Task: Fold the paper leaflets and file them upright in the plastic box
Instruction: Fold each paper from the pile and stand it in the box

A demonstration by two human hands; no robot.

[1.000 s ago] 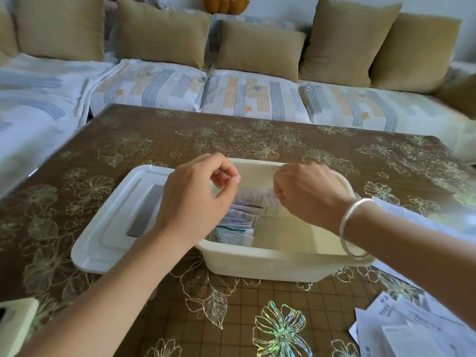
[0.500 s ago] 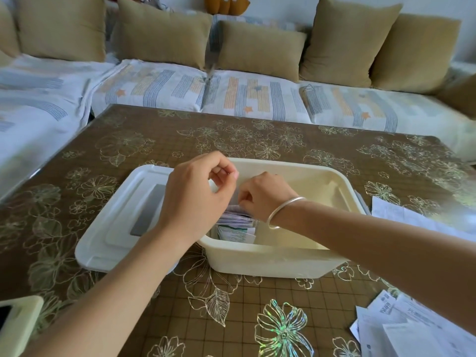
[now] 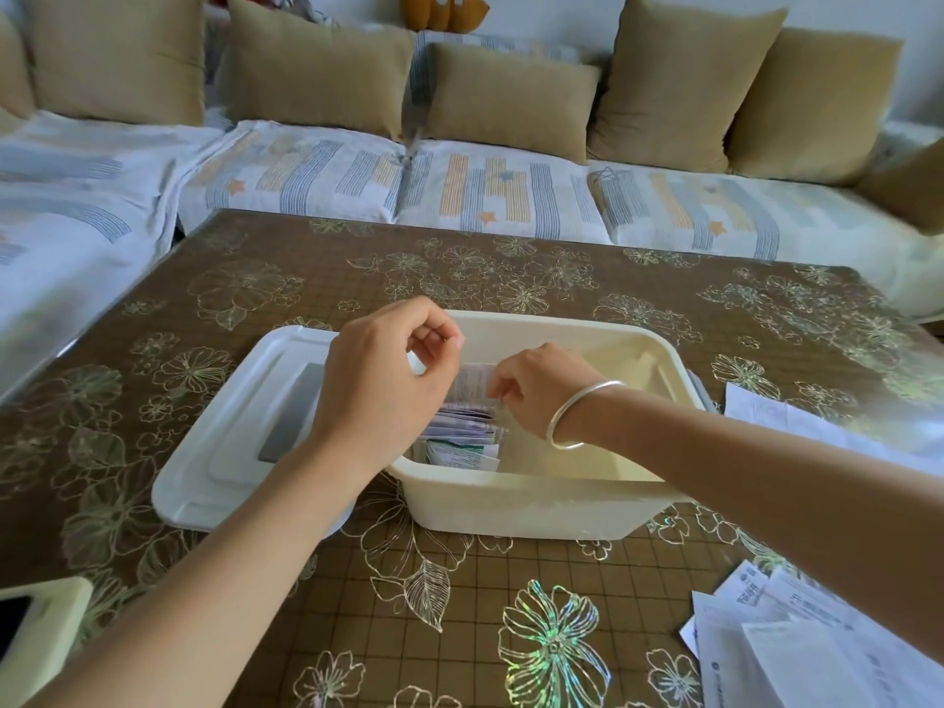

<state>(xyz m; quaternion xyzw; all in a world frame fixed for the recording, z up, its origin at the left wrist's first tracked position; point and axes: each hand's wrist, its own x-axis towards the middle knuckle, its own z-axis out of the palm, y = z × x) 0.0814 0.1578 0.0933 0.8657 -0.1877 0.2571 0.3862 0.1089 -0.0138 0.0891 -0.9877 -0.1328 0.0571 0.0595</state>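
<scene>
Right grip (image 3: 545,396) pinches 1 folded leaflet (image 3: 475,383) upright in the plastic box (image 3: 536,508).
Left grip (image 3: 378,390) is curled just beside it; whether it holds paper, I cannot tell.

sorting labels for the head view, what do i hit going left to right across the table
cream-cased device → white lid → left hand → folded leaflets → right hand → silver bangle → loose leaflets. The plastic box is left out: it spans both hands.

Glossy plastic box (image 3: 521,508); paper leaflets (image 3: 467,426); shiny tablecloth (image 3: 459,595)
</scene>
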